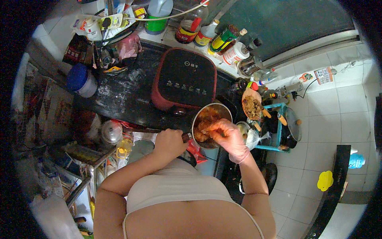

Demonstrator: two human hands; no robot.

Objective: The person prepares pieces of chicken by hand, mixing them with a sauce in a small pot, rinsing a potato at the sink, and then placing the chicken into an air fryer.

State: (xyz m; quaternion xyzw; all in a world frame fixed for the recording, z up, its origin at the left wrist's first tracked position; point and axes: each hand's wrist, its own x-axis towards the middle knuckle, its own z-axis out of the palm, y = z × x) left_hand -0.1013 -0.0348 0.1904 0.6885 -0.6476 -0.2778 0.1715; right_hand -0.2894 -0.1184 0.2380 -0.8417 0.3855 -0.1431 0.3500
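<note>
My left hand is wrapped around the dark handle of a small pot. Inside the pot lie chunks of food coated in reddish-brown sauce, probably meat. My right hand wears a clear plastic glove, stained orange at the fingers. Its bent fingers reach over the rim into the food; whether they grip a piece is hidden. Just beyond the pot, a dark red electric cooker with a black touch-panel lid stands on the black countertop.
Bottles of seasoning line the windowsill behind the cooker. A blue-lidded tub stands at left. To the right are a plate of brown food, a tied plastic bag and a turquoise rack. A metal shelf frame is at lower left.
</note>
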